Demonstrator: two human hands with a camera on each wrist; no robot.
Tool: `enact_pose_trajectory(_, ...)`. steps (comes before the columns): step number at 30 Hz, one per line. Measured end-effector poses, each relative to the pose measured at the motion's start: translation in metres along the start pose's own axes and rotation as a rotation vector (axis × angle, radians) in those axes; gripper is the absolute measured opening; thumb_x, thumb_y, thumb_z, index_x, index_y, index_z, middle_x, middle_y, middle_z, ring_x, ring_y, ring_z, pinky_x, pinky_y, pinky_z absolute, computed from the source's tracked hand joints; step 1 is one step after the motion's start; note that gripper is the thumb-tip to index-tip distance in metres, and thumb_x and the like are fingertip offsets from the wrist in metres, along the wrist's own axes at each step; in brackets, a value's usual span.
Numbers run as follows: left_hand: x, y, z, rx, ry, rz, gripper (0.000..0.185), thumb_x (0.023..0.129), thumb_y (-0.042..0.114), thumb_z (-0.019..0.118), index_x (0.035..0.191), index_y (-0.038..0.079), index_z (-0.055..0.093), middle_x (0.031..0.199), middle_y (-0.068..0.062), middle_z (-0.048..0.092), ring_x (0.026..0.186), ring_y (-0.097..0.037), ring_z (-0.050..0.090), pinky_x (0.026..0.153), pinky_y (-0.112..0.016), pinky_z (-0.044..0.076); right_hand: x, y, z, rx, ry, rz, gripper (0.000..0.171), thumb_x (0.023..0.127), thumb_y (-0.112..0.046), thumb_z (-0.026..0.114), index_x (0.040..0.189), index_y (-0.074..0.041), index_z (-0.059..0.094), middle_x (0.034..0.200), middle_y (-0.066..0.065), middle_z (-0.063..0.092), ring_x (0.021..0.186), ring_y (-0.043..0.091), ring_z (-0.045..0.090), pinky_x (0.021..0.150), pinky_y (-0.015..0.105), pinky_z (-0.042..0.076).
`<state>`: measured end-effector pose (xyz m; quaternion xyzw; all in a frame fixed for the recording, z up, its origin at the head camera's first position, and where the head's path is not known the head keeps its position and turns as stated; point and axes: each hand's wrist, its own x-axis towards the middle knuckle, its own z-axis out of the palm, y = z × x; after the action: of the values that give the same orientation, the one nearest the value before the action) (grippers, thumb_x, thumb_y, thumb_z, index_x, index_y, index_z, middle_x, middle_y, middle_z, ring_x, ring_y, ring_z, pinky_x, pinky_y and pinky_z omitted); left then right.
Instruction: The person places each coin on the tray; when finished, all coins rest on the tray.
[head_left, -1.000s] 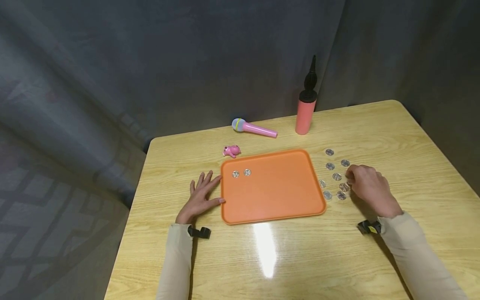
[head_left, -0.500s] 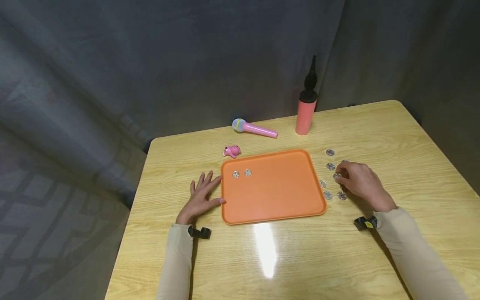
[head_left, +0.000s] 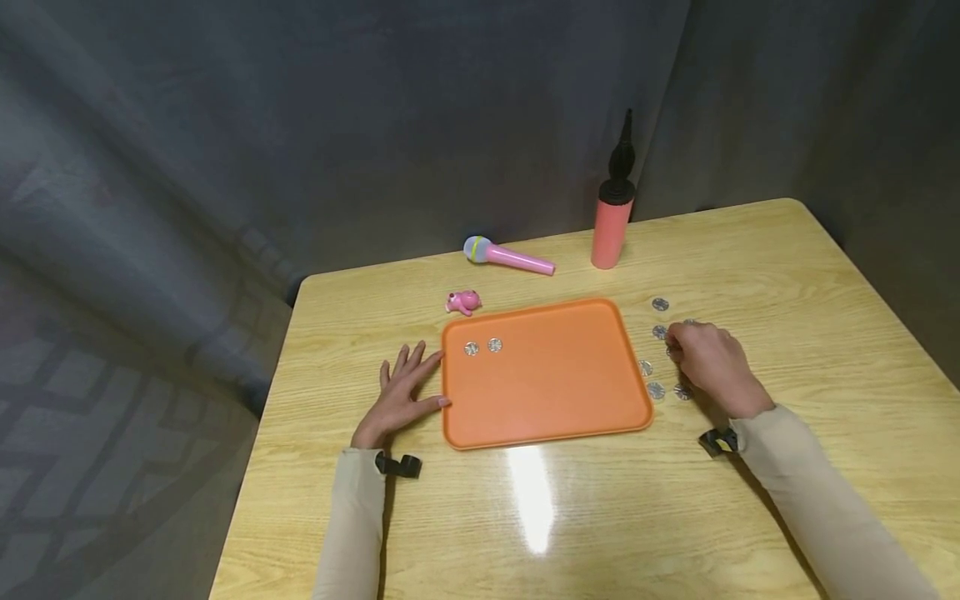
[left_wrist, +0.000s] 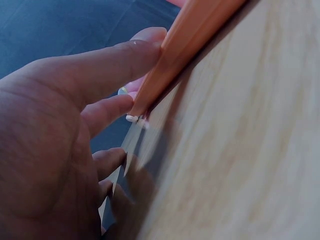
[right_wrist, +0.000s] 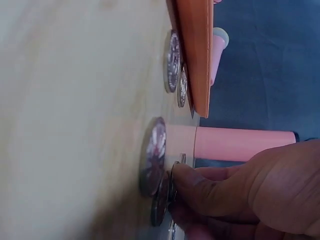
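Right wrist: coin [right_wrist: 161,206] under hand [right_wrist: 245,197].

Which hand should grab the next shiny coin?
Probably the right hand: its fingertips already touch a coin among the loose coins right of the orange tray. The left hand rests flat at the tray's far side.
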<state>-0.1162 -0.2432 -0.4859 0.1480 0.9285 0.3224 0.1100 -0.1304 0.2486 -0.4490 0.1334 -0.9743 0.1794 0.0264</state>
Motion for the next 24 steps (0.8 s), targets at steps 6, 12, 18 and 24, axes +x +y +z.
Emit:
enact_pose_trajectory(6, 0.0000, -0.0005, -0.0001, 0.004, -0.001, 0.005, 0.083, 0.087, 0.044, 0.075, 0.158, 0.029, 0.033, 0.171, -0.011, 0.010, 0.159, -0.037, -0.006, 0.120, -0.066, -0.015, 0.0021, 0.0009, -0.0014, 0.019, -0.056, 0.010, 0.012, 0.088, 0.007, 0.062, 0.080, -0.003, 0.062, 0.072, 0.012, 0.066, 0.066, 0.027, 0.062, 0.055, 0.046, 0.051)
enact_pose_trajectory(12, -0.0002, -0.0006, -0.0002, -0.008, 0.004, 0.001, 0.084, 0.086, 0.044, 0.075, 0.157, 0.029, 0.034, 0.171, -0.011, 0.010, 0.159, -0.037, -0.007, 0.121, -0.066, -0.016, 0.0029, 0.0042, -0.0007, 0.076, -0.060, 0.037, 0.006, 0.089, 0.002, 0.068, 0.095, 0.003, 0.068, 0.084, 0.019, 0.072, 0.076, 0.036, 0.069, 0.071, 0.057, 0.057)
enact_pose_trajectory(18, -0.0005, -0.0010, 0.0002, -0.002, 0.009, 0.006, 0.083, 0.086, 0.044, 0.075, 0.157, 0.028, 0.034, 0.171, -0.011, 0.011, 0.159, -0.038, -0.006, 0.120, -0.066, -0.015, 0.0008, 0.0084, 0.0005, 0.120, -0.056, 0.059, 0.009, 0.090, -0.002, 0.069, 0.098, 0.003, 0.069, 0.086, 0.018, 0.074, 0.074, 0.029, 0.069, 0.074, 0.057, 0.055)
enact_pose_trajectory(24, -0.0009, -0.0016, 0.0007, 0.003, 0.012, 0.012, 0.083, 0.087, 0.043, 0.075, 0.157, 0.028, 0.034, 0.170, -0.011, 0.011, 0.159, -0.037, -0.006, 0.120, -0.066, -0.015, -0.0019, 0.0093, -0.0002, 0.143, -0.067, 0.079, 0.013, 0.091, -0.004, 0.069, 0.102, 0.004, 0.067, 0.091, 0.021, 0.074, 0.069, 0.025, 0.070, 0.074, 0.056, 0.055)
